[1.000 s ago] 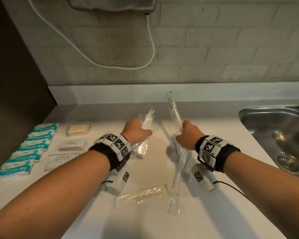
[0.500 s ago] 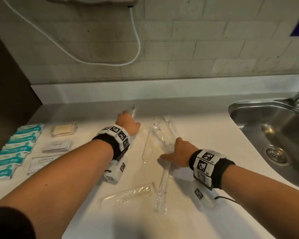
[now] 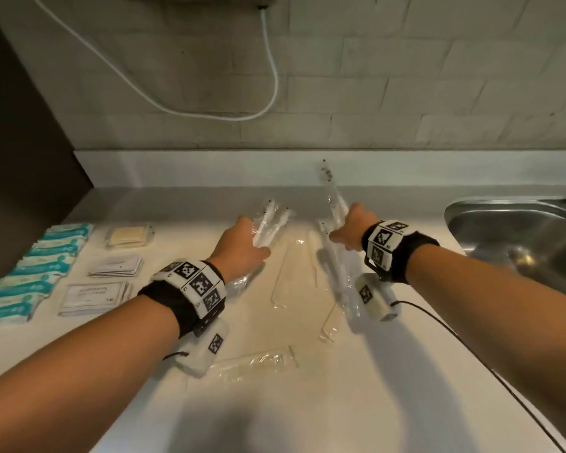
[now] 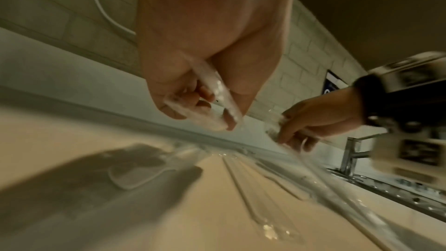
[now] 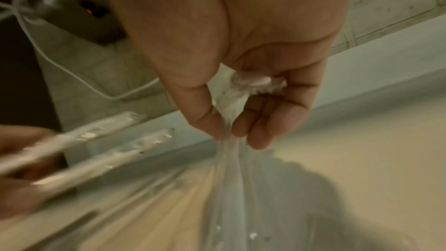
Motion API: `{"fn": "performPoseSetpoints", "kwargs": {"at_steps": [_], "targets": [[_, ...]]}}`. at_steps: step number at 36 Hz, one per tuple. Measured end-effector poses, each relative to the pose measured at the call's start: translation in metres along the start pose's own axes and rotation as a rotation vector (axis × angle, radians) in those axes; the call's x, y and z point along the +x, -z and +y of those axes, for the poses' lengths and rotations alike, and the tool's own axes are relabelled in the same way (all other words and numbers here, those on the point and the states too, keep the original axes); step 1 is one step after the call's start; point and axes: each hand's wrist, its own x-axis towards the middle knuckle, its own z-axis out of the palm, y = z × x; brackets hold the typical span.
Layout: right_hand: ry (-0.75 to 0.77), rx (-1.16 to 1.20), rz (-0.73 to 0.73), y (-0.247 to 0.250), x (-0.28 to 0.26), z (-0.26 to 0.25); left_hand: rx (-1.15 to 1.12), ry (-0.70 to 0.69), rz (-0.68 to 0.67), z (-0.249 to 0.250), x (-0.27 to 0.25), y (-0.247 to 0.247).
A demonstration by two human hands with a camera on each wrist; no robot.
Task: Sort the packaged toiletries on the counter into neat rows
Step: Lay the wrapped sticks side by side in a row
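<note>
My left hand (image 3: 252,238) grips two clear-wrapped toothbrushes (image 3: 270,222) above the middle of the white counter (image 3: 307,403); the left wrist view shows its fingers (image 4: 205,102) curled round the wrappers. My right hand (image 3: 340,225) holds a bunch of long clear-wrapped toothbrushes (image 3: 335,204) that stick up toward the wall and hang down to the counter. In the right wrist view the thumb and fingers (image 5: 255,131) pinch those wrappers (image 5: 229,169). Clear packets (image 3: 293,273) lie flat between the hands. A wrapped comb (image 3: 258,361) lies near the left wrist.
At the left edge lies a row of teal packets (image 3: 36,266), with a yellowish packet (image 3: 129,237) and two stacks of flat white packets (image 3: 115,266) beside it. A steel sink (image 3: 520,243) is set into the right end. A white cable (image 3: 268,76) hangs on the tiled wall.
Half a second ago both hands were low at the counter. Both have since lifted with wrapped toothbrushes in their grip, and the right hand has moved right and farther back.
</note>
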Motion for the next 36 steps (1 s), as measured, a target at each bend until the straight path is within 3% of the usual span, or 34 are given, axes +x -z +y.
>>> {"fn": "performPoseSetpoints", "kwargs": {"at_steps": [7, 13, 20, 27, 36], "targets": [[-0.046, -0.207, -0.053, -0.016, 0.013, -0.001, -0.045, 0.021, 0.023, -0.010, -0.026, 0.007], [-0.003, -0.152, -0.057, -0.018, 0.022, -0.011, -0.078, 0.108, 0.072, -0.029, -0.035, 0.018], [0.159, -0.108, -0.034, -0.013, 0.009, -0.043, -0.063, 0.214, 0.103, -0.057, -0.040, 0.031], [0.280, 0.054, -0.170, -0.056, -0.023, -0.098, -0.050, 0.285, 0.140, -0.083, -0.044, 0.049], [0.137, 0.263, -0.255, -0.119, -0.042, -0.149, -0.047, 0.282, 0.097, -0.106, -0.041, 0.065]]}}
